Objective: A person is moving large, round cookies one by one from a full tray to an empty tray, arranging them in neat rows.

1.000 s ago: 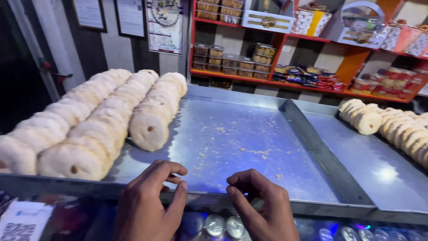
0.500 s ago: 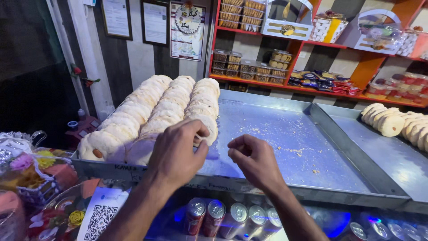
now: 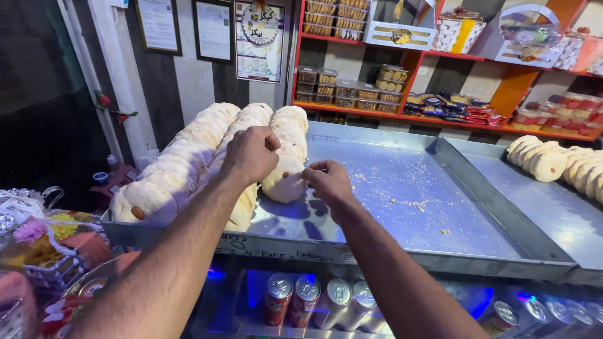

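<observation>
Three rows of pale round pastries (image 3: 188,163) lie on the left part of a large metal tray (image 3: 402,251). My left hand (image 3: 251,154) hovers over the middle and right rows with its fingers curled in, and nothing shows inside it. Beside it, my right hand (image 3: 326,182) pinches the right edge of the front pastry (image 3: 282,182) of the right row. That pastry leans on the one behind it. Both forearms reach over the tray's front rim.
A second metal tray (image 3: 553,213) on the right carries more pastries (image 3: 546,160). Red shelves (image 3: 440,116) with boxes and packets stand behind. Drink cans (image 3: 308,298) lie under the glass counter. A basket with flowers (image 3: 38,245) sits at the left.
Both hands have moved from the tray's front rim forward to the pastry rows. The left hand has closed over them and the right hand now pinches the front pastry.
</observation>
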